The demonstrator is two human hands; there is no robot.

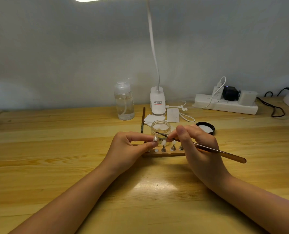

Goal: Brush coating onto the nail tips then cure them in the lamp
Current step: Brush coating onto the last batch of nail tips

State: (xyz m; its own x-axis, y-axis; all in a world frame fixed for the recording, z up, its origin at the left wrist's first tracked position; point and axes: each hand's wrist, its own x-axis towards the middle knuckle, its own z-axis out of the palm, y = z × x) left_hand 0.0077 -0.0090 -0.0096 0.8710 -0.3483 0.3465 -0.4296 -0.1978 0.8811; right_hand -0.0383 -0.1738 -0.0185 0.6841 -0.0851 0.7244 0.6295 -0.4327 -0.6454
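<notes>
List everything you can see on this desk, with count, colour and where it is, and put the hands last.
Nail tip: one, pale, pinched in left hand.
Brush: one, brown handle, in right hand, bristles near that tip.
Holder: one, wooden, between the hands, with metal stands and more pale tips.
Jar: one, clear, open, behind holder.
Lid: one, black, right of jar.
Pump bottle: one, clear, back centre.
Desk lamp: one, white, back centre.
Power strip: one, white, back right.
Wipes: white, behind jar.
Stick: one, brown, left of jar.
Table: wooden.
Left hand, right hand: two, centre.

Left hand pinches nail tip; right hand grips brush.
</notes>
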